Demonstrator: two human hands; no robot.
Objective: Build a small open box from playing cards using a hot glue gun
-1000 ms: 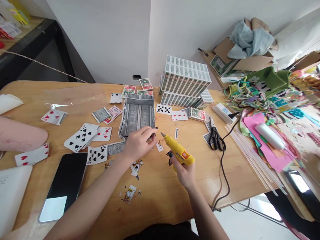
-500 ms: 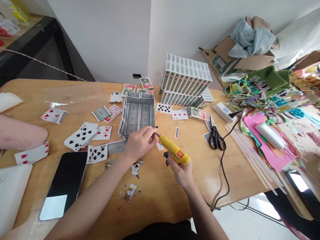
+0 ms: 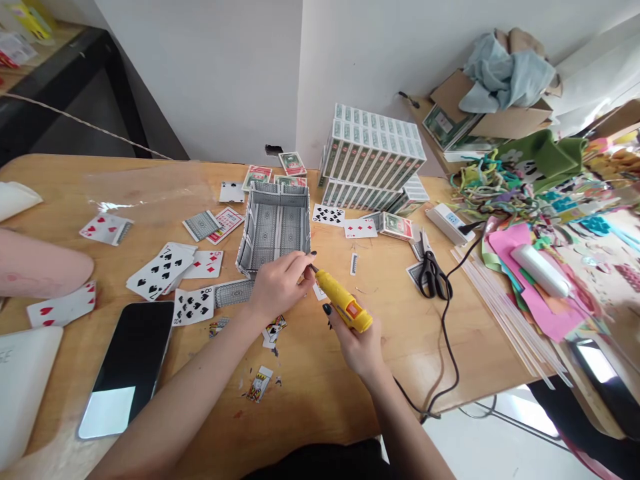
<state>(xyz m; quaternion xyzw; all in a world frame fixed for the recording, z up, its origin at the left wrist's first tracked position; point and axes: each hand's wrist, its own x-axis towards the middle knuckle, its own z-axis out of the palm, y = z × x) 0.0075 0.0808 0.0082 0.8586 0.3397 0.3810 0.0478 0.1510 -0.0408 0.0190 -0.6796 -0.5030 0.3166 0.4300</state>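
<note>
My right hand point(image 3: 361, 343) is wrapped round a yellow glue gun point(image 3: 345, 301), whose nozzle points up and left at my left fingertips. My left hand point(image 3: 283, 283) is closed in a pinch beside the nozzle; whatever sits between its fingers is too small to make out. Just beyond it stands an open box made of playing cards point(image 3: 270, 227), with grey patterned card backs lining its floor and walls. My left hand covers the box's near right corner. A narrow cut card strip point(image 3: 354, 264) lies to the right of the box.
Loose playing cards point(image 3: 163, 270) and a phone point(image 3: 129, 367) lie left. Stacked card packs point(image 3: 373, 157) stand behind. Black scissors point(image 3: 433, 270), clear glue sticks point(image 3: 505, 313) and a power strip point(image 3: 449, 225) are right. The glue gun's black cord point(image 3: 447, 333) crosses the table. Another person's arm point(image 3: 43, 267) rests at left.
My right hand and the glue gun have shifted slightly left and down, with the nozzle still at my left fingertips. My left hand stays almost in place.
</note>
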